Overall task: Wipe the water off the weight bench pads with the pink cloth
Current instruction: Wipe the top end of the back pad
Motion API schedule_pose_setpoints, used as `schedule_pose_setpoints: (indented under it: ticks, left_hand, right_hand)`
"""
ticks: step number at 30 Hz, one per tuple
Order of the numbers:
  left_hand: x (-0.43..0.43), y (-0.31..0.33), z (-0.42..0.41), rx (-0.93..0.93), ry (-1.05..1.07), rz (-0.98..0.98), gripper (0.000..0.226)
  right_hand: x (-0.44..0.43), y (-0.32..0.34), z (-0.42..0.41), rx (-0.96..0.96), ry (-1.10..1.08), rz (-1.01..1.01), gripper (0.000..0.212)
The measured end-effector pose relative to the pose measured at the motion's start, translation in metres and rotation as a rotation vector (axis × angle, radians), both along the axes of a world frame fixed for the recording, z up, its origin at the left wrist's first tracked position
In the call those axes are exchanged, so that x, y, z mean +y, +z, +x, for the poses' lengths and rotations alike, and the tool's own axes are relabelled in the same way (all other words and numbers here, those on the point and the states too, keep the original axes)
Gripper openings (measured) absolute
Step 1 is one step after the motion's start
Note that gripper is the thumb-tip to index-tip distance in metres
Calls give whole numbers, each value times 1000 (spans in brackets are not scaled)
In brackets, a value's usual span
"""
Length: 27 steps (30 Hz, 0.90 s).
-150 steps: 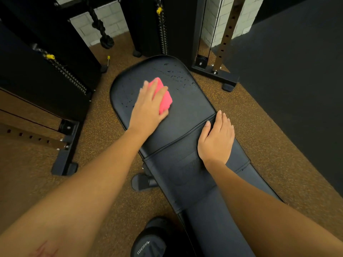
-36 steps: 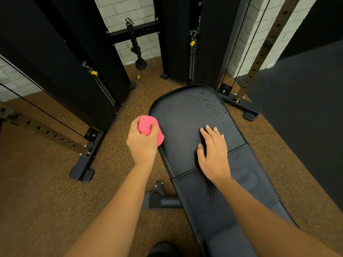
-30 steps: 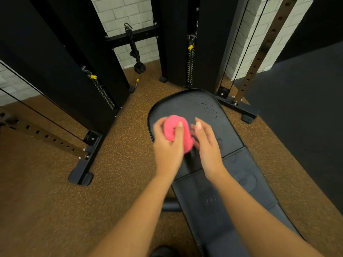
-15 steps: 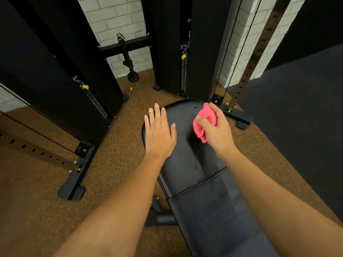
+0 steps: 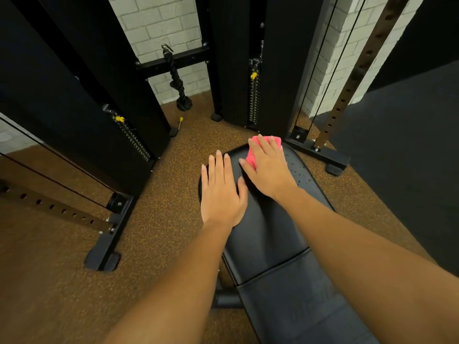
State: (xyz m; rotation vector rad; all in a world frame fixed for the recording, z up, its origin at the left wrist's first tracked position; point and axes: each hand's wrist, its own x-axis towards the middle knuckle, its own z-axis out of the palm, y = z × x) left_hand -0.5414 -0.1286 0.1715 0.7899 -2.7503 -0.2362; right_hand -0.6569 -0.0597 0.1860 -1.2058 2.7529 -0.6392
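Beyond the right hand [image 5: 269,170] a black cable machine [image 5: 233,58] stands against a white brick wall [image 5: 159,23]. Its weight stack [image 5: 253,103] carries a yellow pin [image 5: 253,75]. Further from the left hand [image 5: 221,194], a black rope handle [image 5: 177,80] hangs from a crossbar [image 5: 173,62]. The floor [image 5: 161,194] is brown speckled rubber, and to the right of the right hand it changes to dark grey flooring [image 5: 397,157]. There a perforated upright [image 5: 352,78] rises from a black foot [image 5: 320,155]. Left of the left hand, another perforated rail [image 5: 57,209] meets a second foot [image 5: 106,247]. A small yellow-headed pin [image 5: 180,121] stands on the floor beyond that hand.
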Motion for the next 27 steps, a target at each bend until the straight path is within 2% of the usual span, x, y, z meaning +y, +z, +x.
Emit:
schedule_pose_setpoints:
  ticks: [3, 6, 8, 10, 15, 23, 25, 27]
  left_hand:
    - [1, -1, 1, 63, -11, 46, 66]
    - [2, -2, 3, 236, -24, 178, 62]
    - [3, -1, 5, 319, -10, 246, 62]
    - [4, 0, 6, 341, -12, 266, 63]
    - [4, -1, 6, 366, -22, 287, 63]
    - [0, -3, 6, 391, 5, 315, 62]
    - [1, -2, 5, 367, 14, 300, 63]
    - [1, -3, 5, 328, 26, 271, 63]
  right_hand:
    - [-1, 7, 3, -10, -4, -21, 55]
    - [8, 10, 19, 11, 230, -122, 44]
    - [14, 7, 25, -48, 371, -96, 49]
    - [12, 7, 16, -62, 415, -61, 53]
    - [-11, 17, -2, -256, 228, -31, 61]
    - [4, 3, 1, 20, 482, -13, 57]
    - [9, 2, -10, 116, 388, -37, 46]
    - [21, 2, -24, 94, 167, -10, 53]
